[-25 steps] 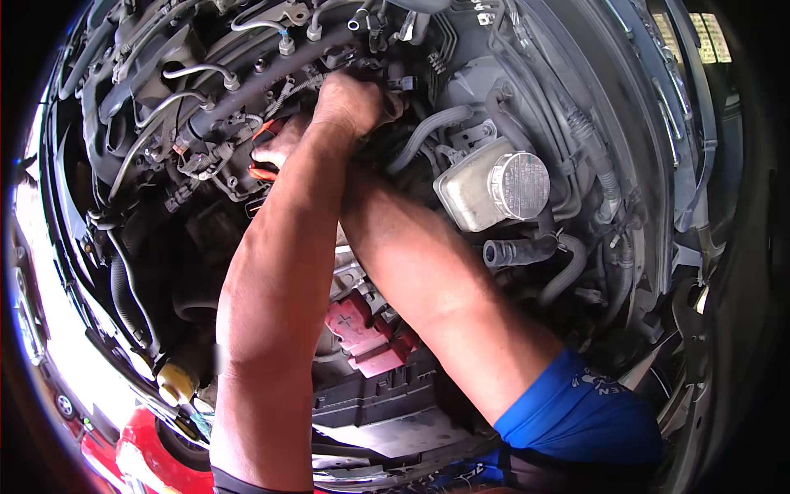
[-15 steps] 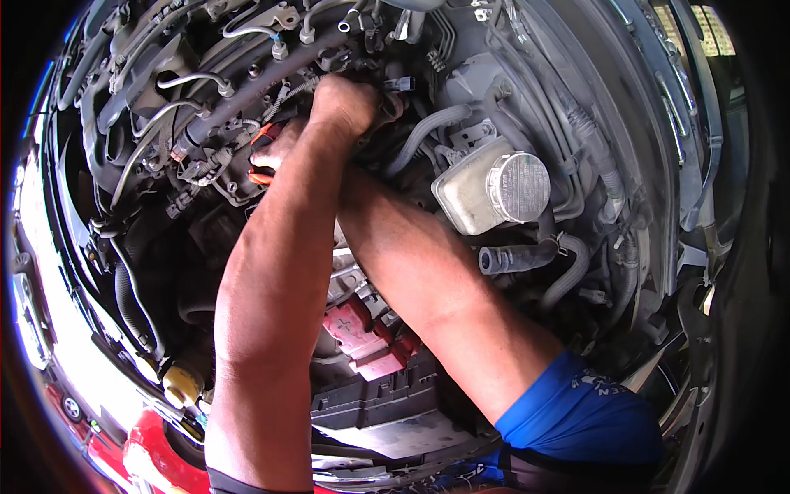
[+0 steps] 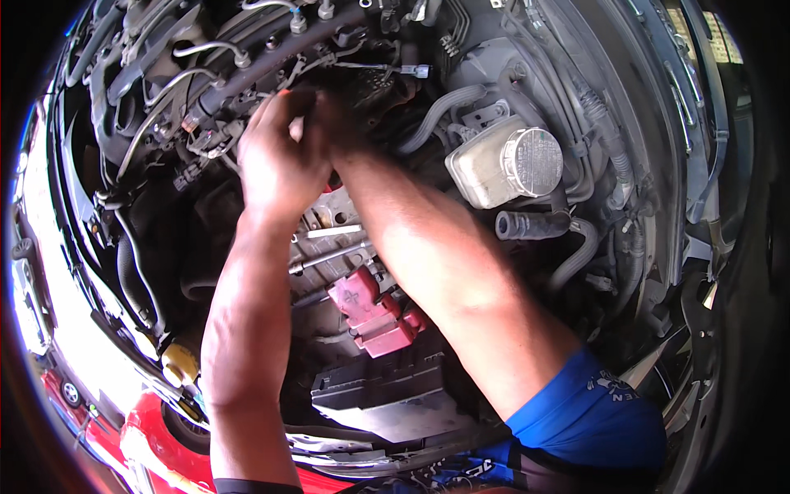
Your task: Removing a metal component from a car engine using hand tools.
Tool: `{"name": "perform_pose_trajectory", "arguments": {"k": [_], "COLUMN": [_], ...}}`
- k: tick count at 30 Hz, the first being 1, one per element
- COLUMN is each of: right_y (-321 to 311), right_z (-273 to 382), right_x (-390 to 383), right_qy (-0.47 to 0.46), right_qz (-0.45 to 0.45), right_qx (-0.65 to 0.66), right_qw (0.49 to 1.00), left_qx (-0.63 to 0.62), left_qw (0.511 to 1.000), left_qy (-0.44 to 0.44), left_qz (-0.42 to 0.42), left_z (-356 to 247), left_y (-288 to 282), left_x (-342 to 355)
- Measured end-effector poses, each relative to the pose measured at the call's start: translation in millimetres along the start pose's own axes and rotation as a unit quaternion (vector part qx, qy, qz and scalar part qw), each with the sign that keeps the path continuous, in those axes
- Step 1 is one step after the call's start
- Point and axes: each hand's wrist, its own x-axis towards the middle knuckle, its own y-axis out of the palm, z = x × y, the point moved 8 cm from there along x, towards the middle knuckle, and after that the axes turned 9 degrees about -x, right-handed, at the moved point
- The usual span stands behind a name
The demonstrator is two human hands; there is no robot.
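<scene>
Above the engine my two hands meet. My left hand (image 3: 284,160) has its fingers curled in, and a small orange bit (image 3: 285,93) shows at its fingertips; the rest of what it grips is hidden. Right beside it, my right hand (image 3: 327,123) is dark and smeared by motion, so its fingers cannot be made out. A bit of red (image 3: 332,183) peeks out between the wrists. Just beyond the hands, a thin line ends in a grey connector (image 3: 415,72). Left of them lie a wiring plug (image 3: 216,142) and metal fuel pipes (image 3: 193,80).
A whitish fluid reservoir (image 3: 481,169) with a round cap stands to the right, near an open-ended black hose (image 3: 527,225). Below the forearms are a red terminal cover (image 3: 370,313) and a black battery box (image 3: 383,391). A yellow cap (image 3: 179,365) sits lower left.
My left hand has drawn back toward me and left, off the engine parts. My right hand has come out from under the left forearm. The orange-and-black tool handles are now mostly hidden.
</scene>
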Motion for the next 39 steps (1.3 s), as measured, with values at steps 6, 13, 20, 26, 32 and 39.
{"name": "perform_pose_trajectory", "arguments": {"k": [6, 13, 20, 26, 32, 39], "right_y": [64, 39, 37, -13, -15, 7], "right_z": [144, 169, 153, 71, 62, -10], "right_x": [-81, -118, -185, -146, -86, -30], "right_qy": [0.087, -0.026, 0.025, 0.065, -0.075, 0.236], "right_qz": [0.128, 0.309, 0.559, 0.324, 0.055, -0.066], "right_qx": [-0.322, -0.456, -0.522, -0.679, -0.507, 0.18], "right_qw": [0.934, 0.834, 0.644, 0.656, 0.857, 0.953], "left_qx": [0.11, 0.179, 0.234, 0.103, -0.133, -0.153], "left_qw": [0.981, 0.956, 0.937, 0.937, 0.917, 0.902], "left_qy": [-0.157, -0.232, -0.26, -0.32, -0.351, -0.375], "left_qz": [0.012, 0.027, 0.006, -0.09, -0.132, -0.148], "left_z": [38, 88, 115, 162, 223, 211], "left_y": [-161, -148, -129, -134, -130, -105], "left_x": [-119, -179, -196, -185, -202, -183]}}
